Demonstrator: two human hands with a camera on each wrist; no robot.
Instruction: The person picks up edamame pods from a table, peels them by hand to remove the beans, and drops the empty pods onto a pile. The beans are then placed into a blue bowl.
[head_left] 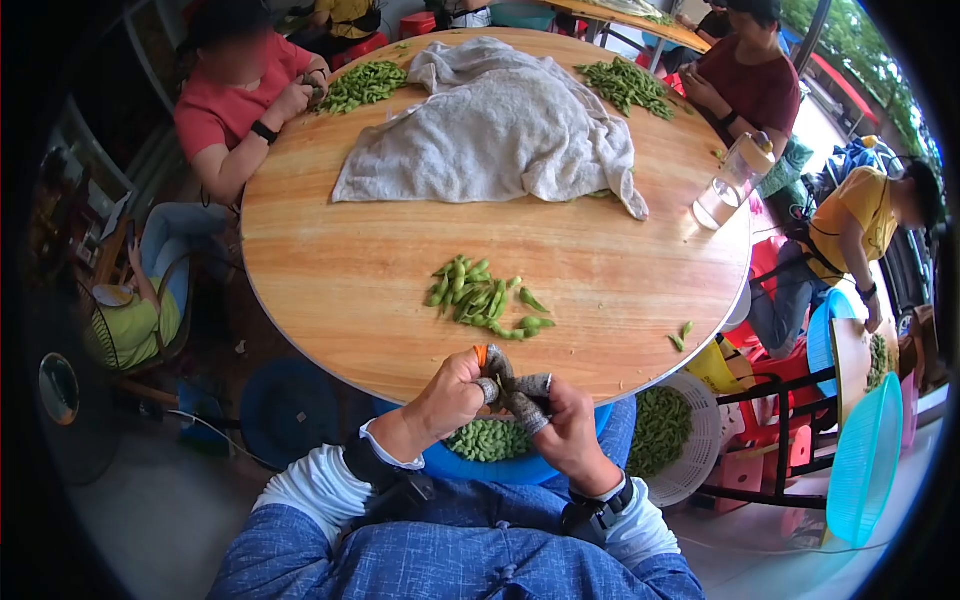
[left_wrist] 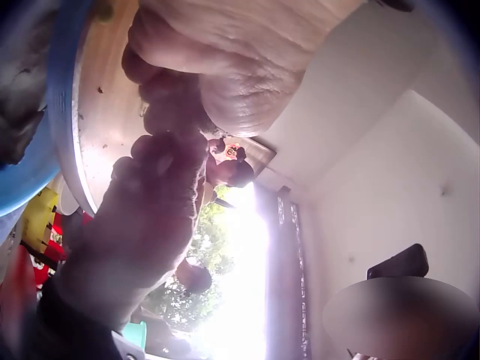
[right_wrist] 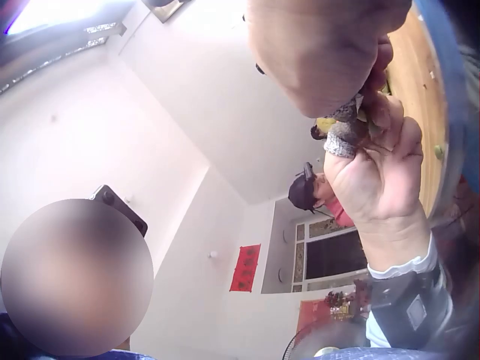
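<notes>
Both hands meet fingertip to fingertip at the table's near edge, above a blue basin (head_left: 450,466) holding green beans (head_left: 488,440). Grey sleeves cover several fingertips, and an orange band shows on the left hand (head_left: 440,402). Thumb and fingers of the left hand pinch a small green pod (right_wrist: 362,114), mostly hidden by the fingers. From the other side the right hand (head_left: 578,435) pinches it too, fingers curled. The right wrist view shows the left palm (right_wrist: 382,184) facing the camera. A loose pile of green pods (head_left: 485,298) lies on the table just beyond the hands.
A grey cloth (head_left: 490,130) covers the far middle of the round table (head_left: 330,250). A clear bottle (head_left: 735,180) stands at the right. Two pod piles (head_left: 365,87) (head_left: 625,85) lie near seated people. A white basket (head_left: 700,440) of pods sits right of the lap.
</notes>
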